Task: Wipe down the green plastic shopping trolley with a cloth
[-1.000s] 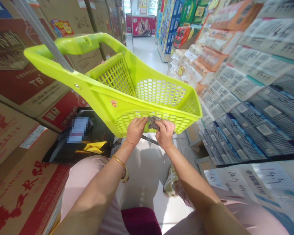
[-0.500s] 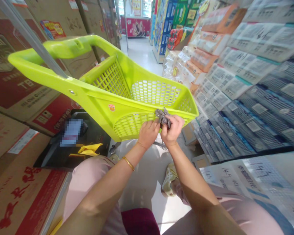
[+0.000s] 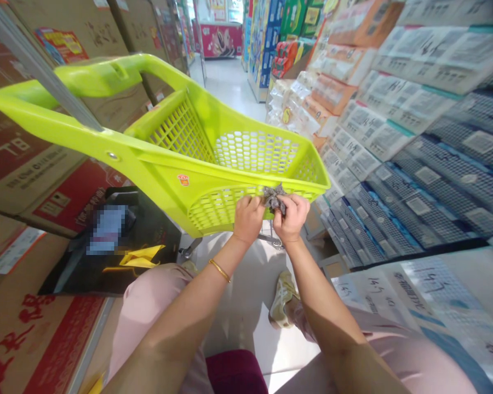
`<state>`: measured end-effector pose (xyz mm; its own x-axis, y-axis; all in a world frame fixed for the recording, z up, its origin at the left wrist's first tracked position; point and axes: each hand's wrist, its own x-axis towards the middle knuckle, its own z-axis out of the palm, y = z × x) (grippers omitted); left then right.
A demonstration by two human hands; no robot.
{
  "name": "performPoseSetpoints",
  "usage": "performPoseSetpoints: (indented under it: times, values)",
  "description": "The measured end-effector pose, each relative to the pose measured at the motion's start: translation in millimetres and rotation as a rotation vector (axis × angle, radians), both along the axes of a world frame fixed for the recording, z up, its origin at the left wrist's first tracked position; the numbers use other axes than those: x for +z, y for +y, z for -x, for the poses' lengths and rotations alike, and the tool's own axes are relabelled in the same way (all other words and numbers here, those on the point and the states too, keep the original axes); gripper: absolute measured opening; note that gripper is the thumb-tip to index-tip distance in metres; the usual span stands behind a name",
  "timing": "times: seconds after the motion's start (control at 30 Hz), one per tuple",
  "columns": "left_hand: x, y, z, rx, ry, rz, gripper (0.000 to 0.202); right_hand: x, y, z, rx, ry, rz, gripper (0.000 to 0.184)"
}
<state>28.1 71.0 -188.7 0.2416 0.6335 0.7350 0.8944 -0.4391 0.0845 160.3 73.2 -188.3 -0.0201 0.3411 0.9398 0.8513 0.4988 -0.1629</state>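
A lime-green plastic shopping cart (image 3: 160, 164) stands before me, its side of lattice holes facing me. My right hand (image 3: 292, 218) is closed on a crumpled grey rag (image 3: 274, 198), pressed near the rim at the cart's far right end. Beside it my left hand (image 3: 247, 218), with a gold bangle on the wrist, is curled against the lattice side. Its thumb side is close to the rag; what its fingers grip is hidden. Both hands are outside the basket.
Stacked cardboard cartons (image 3: 20, 164) line the left side. A black bag (image 3: 148, 219) with a yellow piece (image 3: 142, 256) on it lies beside my knee. Packs of goods (image 3: 419, 131) are piled on the right. Beyond the cart a tiled aisle (image 3: 225, 90) runs to a magenta freezer (image 3: 222, 41).
The fingers of my left hand have curled in more tightly. My right hand and the rag stay by the rim. The view has shifted slightly, moving the cart and surroundings left.
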Motion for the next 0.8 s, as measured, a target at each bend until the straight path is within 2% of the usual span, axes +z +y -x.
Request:
performPoseSetpoints:
  times: [0.2,0.37,0.53,0.67,0.8]
  values:
    - [3.4,6,17,-0.098,-0.086,0.084,0.026,-6.2,-2,1,0.028,-0.036,-0.010,0.025]
    - [6.1,5,30,-0.136,-0.113,0.080,0.026,5.5,-6,11,-0.008,-0.099,-0.045,0.025]
    - [6.8,2,38,-0.117,-0.145,0.076,0.037,12.6,-4,23,-0.072,-0.106,0.015,0.028]
    - [7.4,1,44,-0.125,-0.157,0.065,0.040,-0.8,-2,33,-0.093,-0.124,0.072,0.028]
    - [8.2,4,50,-0.146,-0.185,0.086,0.034,-26.7,-5,38,-0.048,-0.180,0.124,0.029]
